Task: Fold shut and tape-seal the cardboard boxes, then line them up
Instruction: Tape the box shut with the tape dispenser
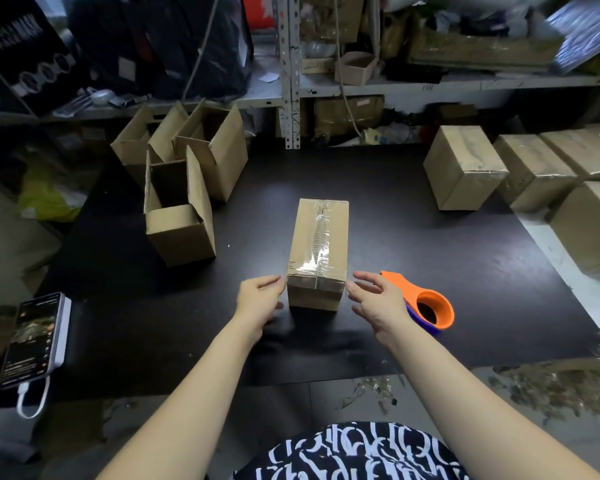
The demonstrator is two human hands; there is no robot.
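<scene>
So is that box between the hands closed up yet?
Shut: the box has its flaps down, with clear tape running along the top seam.

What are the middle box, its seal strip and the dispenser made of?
Box: brown corrugated cardboard, matte; open boxes nearby show fluted edges. Strip: clear plastic tape, glossy, wrinkled, catching glare. Dispenser: likely moulded plastic, smooth orange.

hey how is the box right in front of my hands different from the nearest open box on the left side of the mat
The box by your hands has its flaps folded shut; the open box on the left has flaps standing up. The near one has clear tape along its top seam; the left one shows none on top. The near one sits between your left hand and right hand; the other stands untouched. Both are plain brown cardboard on the black mat.
</scene>
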